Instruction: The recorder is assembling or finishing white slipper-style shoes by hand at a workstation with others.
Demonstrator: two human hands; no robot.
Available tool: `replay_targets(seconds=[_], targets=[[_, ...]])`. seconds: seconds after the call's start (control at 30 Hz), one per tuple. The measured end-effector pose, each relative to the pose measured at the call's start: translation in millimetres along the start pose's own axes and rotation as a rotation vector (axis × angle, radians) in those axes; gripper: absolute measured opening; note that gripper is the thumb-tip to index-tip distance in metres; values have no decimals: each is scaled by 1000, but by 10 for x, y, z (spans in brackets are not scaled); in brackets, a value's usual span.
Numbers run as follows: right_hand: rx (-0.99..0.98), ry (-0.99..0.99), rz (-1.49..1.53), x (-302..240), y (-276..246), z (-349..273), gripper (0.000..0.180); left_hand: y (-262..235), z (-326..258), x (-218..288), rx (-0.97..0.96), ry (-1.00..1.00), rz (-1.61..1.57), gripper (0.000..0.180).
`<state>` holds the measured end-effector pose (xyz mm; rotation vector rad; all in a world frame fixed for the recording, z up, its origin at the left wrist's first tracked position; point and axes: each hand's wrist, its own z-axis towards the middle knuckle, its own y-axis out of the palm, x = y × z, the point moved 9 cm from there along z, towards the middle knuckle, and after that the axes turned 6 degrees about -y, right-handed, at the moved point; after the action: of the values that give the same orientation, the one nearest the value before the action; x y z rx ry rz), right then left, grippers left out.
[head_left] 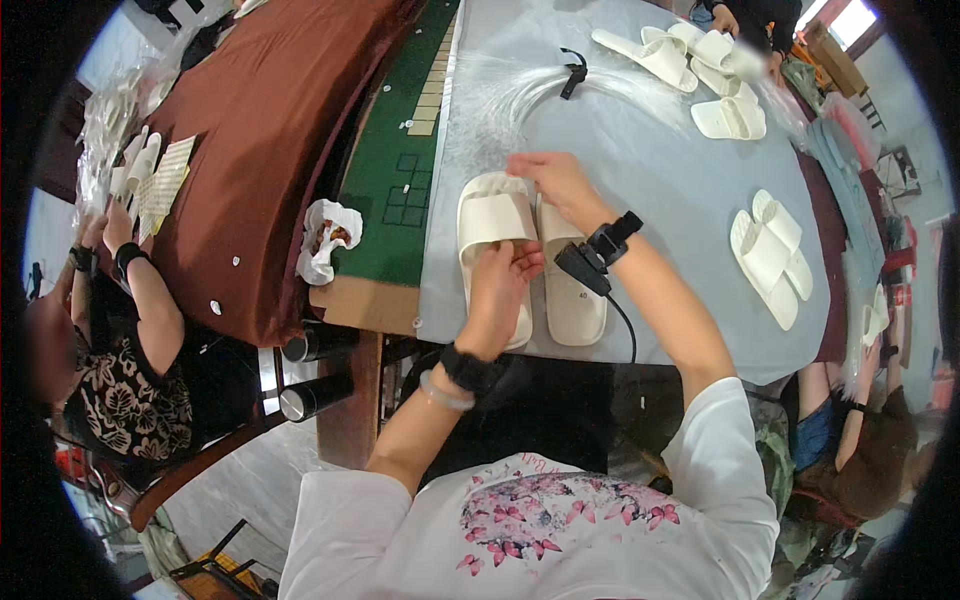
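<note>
Two cream slippers lie side by side before me, toes pointing away: a left slipper (492, 212) and a right slipper (575, 312). My left hand (500, 280) is at the foot opening of the left slipper's strap, its fingers curled in and partly hidden there. Over the toes reaches my right hand (556, 185), fingertips pinched together by the left slipper's front end. Whatever thin thing either hand holds is too small to make out. A fanned bundle of clear plastic strands (630, 95), bound by a black strap (574, 76), lies beyond.
More cream slippers (728, 118) lie at the far right, near another person's hand (725, 20). A slipper pair (770, 255) is at right. Left are a crumpled white paper (318, 240) with small brown bits, a green board (400, 195) and a brown-covered table (250, 150) with a seated person.
</note>
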<state>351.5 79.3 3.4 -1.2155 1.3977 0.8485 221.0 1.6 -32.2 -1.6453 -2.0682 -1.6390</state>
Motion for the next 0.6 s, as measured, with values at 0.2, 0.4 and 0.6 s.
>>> replay_targets(seconds=[0.2, 0.4, 0.6], targets=[[144, -124, 448, -332, -217, -564, 26, 434, -926, 249, -149, 0, 603, 37], [146, -204, 296, -415, -23, -1036, 26, 870, -125, 817, -76, 794, 1708, 21], [309, -271, 475, -115, -419, -1463, 31, 1005, 173, 927, -134, 665, 1282, 16]])
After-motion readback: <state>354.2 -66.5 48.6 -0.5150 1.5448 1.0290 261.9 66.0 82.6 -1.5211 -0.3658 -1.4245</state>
